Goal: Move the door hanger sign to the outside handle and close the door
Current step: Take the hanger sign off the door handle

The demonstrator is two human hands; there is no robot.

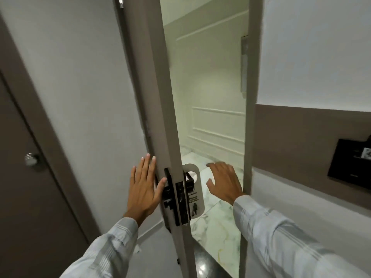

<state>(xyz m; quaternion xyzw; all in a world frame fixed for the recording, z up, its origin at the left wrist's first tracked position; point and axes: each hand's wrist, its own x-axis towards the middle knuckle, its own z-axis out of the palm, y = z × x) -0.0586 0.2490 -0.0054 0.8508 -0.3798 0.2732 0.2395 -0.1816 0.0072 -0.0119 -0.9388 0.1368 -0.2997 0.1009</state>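
I look down a taupe door [160, 109] standing ajar, seen nearly edge-on, with a cream panelled corridor wall [210, 87] and a glossy white marble floor [218, 223] beyond the gap. The pale grey card door hanger sign [194, 194], rounded at the top with a cut-out hole, hangs on the outside black metal handle [188, 180]; its print is too blurred for me to read. My left hand [143, 189] lies flat and spread on the door's inner face, thumb touching the black lock hardware [170, 194]. My right hand [224, 182] hovers spread, gripping nothing, beside the sign.
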